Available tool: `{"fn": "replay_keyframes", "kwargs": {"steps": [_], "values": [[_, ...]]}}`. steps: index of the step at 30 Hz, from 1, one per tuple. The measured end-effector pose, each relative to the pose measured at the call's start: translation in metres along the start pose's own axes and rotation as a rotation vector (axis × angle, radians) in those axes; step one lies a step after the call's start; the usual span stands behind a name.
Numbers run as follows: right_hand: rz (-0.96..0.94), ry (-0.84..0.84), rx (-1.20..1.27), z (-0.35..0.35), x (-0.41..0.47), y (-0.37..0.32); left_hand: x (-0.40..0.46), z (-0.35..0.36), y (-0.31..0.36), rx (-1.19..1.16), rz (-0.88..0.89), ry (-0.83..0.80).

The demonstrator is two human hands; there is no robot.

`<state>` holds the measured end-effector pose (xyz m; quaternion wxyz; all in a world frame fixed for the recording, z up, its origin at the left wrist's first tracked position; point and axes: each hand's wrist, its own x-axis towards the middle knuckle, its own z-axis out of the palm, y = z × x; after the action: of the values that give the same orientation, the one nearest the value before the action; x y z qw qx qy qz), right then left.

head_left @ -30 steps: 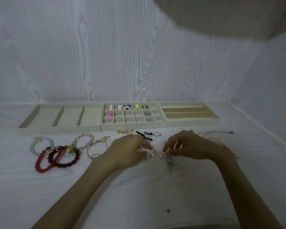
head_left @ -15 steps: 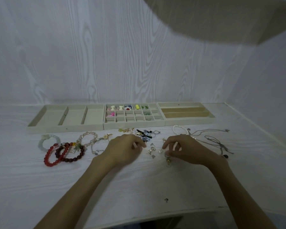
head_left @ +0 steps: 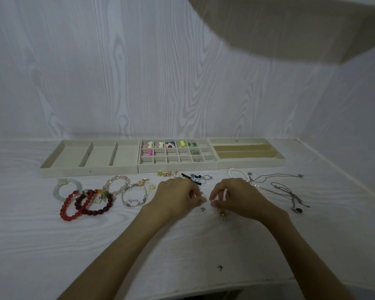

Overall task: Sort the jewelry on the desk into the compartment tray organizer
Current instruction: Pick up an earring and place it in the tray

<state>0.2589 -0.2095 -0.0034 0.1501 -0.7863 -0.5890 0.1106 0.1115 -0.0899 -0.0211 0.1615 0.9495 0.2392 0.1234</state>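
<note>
Three beige trays line the back of the desk: a three-bay tray, a small-grid tray with colourful earrings in its back cells, and a long-slot tray. My left hand and right hand hover close together over the desk, fingers curled, fingertips nearly meeting. Each pinches a tiny silver earring piece; a thin pin sticks up by my left fingers. A small silver piece and a gold charm lie just below the hands.
Left of the hands lie red bead bracelets, a pale green bracelet, a pink bead bracelet and a chain bracelet. Rings and gold earrings sit before the grid tray. A pearl bracelet and thin necklaces lie right.
My hands have lifted slightly off the small pieces and drawn their fingertips together. The view has shifted a little; the jewelry on the desk has not moved.
</note>
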Motion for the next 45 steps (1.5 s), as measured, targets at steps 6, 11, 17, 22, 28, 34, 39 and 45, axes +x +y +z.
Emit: {"fn": "replay_keyframes", "kwargs": {"steps": [6, 11, 17, 22, 28, 34, 39, 45], "values": [[0.004, 0.096, 0.196, -0.017, 0.003, -0.003, 0.007, -0.007, 0.002, 0.068, 0.011, 0.008], [0.013, 0.08, 0.398, -0.023, 0.004, -0.012, 0.008, -0.022, -0.011, -0.086, -0.026, -0.031], [-0.01, -0.129, 0.32, -0.008, 0.008, -0.026, -0.002, -0.056, -0.044, -0.457, -0.114, 0.005], [-0.089, -0.219, 0.201, 0.016, 0.02, -0.043, -0.016, -0.076, -0.063, -0.681, -0.284, 0.066], [-0.069, -0.094, 0.206, 0.02, 0.031, -0.056, -0.027, -0.076, -0.066, -0.793, -0.331, 0.086], [-0.035, 0.152, 0.7, 0.01, 0.037, -0.082, -0.025, -0.074, -0.06, -0.83, -0.331, 0.129], [-0.102, 0.355, 0.73, 0.008, 0.037, -0.092, -0.023, -0.078, -0.056, -0.839, -0.331, 0.134], [-0.119, 0.394, 0.681, 0.006, 0.041, -0.091, -0.022, -0.087, -0.053, -0.848, -0.307, 0.078]]}}
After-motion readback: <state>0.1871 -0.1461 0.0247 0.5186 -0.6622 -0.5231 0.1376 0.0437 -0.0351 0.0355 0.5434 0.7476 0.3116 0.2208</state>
